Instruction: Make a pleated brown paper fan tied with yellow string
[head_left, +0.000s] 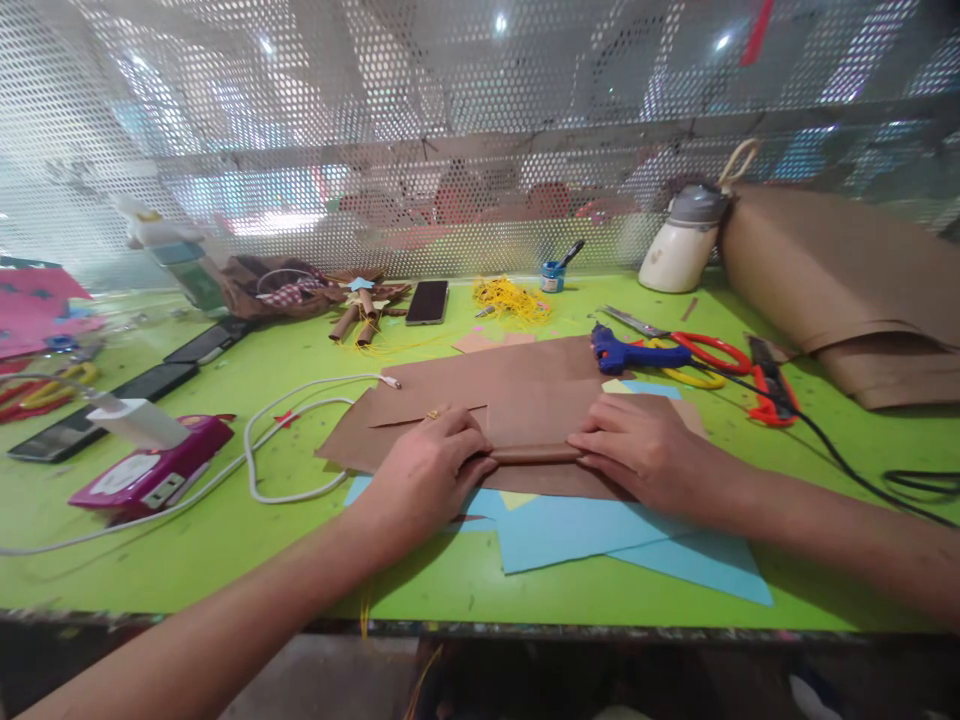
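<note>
A thin rolled tube of brown paper (534, 455) lies crosswise between my two hands, over a brown paper sheet (517, 385). My left hand (442, 460) has its fingers closed on the tube's left end. At the other end my right hand (637, 450) pinches the tube with bent fingers. The sheet has a slit near its left side. Under it, sheets of light blue paper (570, 535) stick out toward me. Just beyond my right hand lies a blue glue gun (634, 352), touching the sheet's far right corner.
Red-handled scissors (720, 352) and a box cutter (771, 385) lie right, near a black cord (832, 455). At left are a white cable (251, 470) and purple power adapter (154, 465). Behind stand a phone (427, 302), yellow string (511, 300), a bottle (681, 240) and large brown paper (840, 280).
</note>
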